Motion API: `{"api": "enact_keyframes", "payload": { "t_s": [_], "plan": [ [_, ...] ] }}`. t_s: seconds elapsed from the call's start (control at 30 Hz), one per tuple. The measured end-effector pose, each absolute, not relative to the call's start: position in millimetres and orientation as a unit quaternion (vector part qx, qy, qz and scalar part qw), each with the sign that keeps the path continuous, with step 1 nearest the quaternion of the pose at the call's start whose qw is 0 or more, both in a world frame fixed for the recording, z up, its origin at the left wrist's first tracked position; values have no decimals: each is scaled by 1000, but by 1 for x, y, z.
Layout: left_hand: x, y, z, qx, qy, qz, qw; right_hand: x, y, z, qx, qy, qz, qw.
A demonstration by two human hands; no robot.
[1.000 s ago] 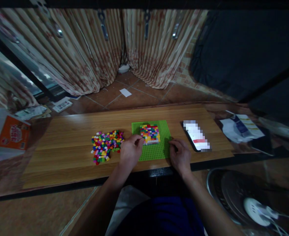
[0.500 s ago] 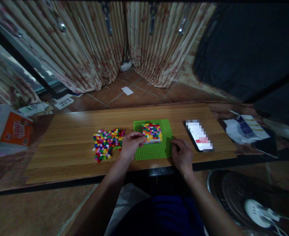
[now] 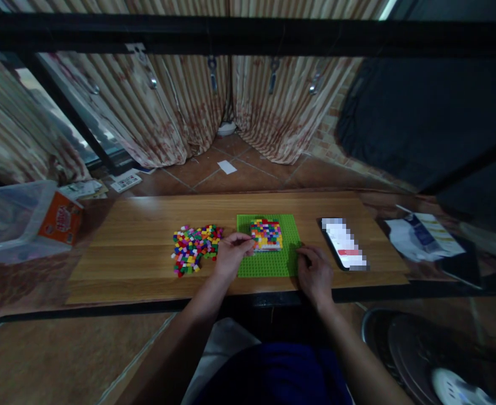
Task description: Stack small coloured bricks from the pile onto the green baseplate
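Note:
A green studded baseplate point(image 3: 268, 267) lies on the wooden table. On it stands a block of many small multicoloured toy bricks point(image 3: 267, 232), several rows deep. My left hand point(image 3: 231, 253) reaches over the plate's left edge, thumb and forefinger pinched together against the left front corner of the block. Whatever sits between those fingertips is too small to make out. My right hand point(image 3: 315, 273) rests at the plate's right edge, its fingers curled and closed on that edge. Left of my left hand spreads a pile of loose toy bricks point(image 3: 192, 247) in mixed colours.
A phone with a lit screen point(image 3: 343, 243) lies on the table point(image 3: 129, 247) to the right. Beyond the table's right end are papers point(image 3: 425, 233); a clear plastic bin point(image 3: 15, 219) with an orange label stands at the left. Curtains point(image 3: 188, 112) hang behind.
The head view has tilted up, so a dark bar shows across the top and the table sits slightly lower. Both hands keep nearly the same places on the plate.

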State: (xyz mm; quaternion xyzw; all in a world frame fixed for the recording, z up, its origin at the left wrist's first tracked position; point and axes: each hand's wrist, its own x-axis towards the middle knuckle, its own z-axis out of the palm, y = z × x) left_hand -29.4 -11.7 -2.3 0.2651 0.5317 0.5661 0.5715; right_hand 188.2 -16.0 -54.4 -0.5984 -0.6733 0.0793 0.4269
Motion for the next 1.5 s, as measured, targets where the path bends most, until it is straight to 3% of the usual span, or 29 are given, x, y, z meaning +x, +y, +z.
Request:
{"api": "enact_keyframes", "payload": {
  "t_s": [0.33,0.57,0.73,0.93,1.37,1.5],
  "plan": [
    [-83,-66,10,354,592,561,458,191,-16,-56,-599,-666,99,434],
    [-153,-105,-10,353,715,569,201,167,-32,-28,-550,-697,80,453],
    [-170,-103,-21,498,762,414,30,84,-52,-11,-411,-819,169,363],
    [-157,-86,-30,570,757,320,-4,25,-40,-24,-420,-842,162,298],
    [-148,-62,-37,581,762,284,-10,11,-24,-34,-453,-854,106,231],
    [-148,-63,-36,592,752,290,-16,14,-30,-29,-454,-847,117,250]
  ]
}}
